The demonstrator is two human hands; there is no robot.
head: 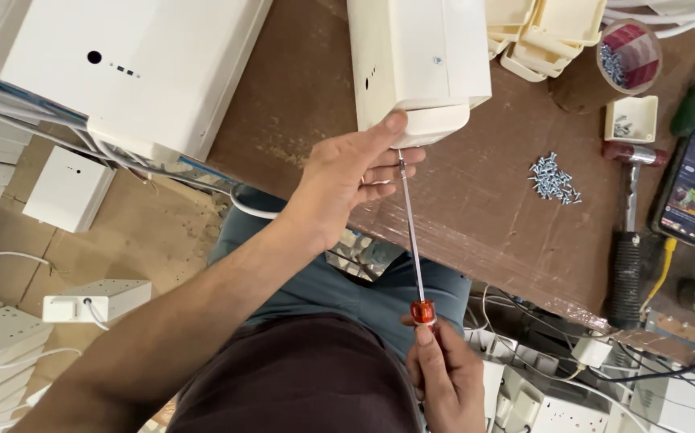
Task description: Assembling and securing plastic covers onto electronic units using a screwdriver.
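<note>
A cream plastic box (418, 64) stands on the brown table (476, 200), its near end hanging toward me. My left hand (355, 172) holds that near end, thumb pressed on its rounded corner and fingers curled beside the shaft. A long screwdriver (411, 232) with an orange handle runs from the box's underside down to my right hand (447, 377). My right hand is closed around the handle near my lap. The tip meets the box just under my left thumb.
A pile of small screws (553, 178) lies on the table right of the box. Further right are a hammer (628, 232), a phone (690, 188), a green-handled tool (690, 108) and a tape roll (628, 56). White boxes (131, 72) stack at left; cables lie below.
</note>
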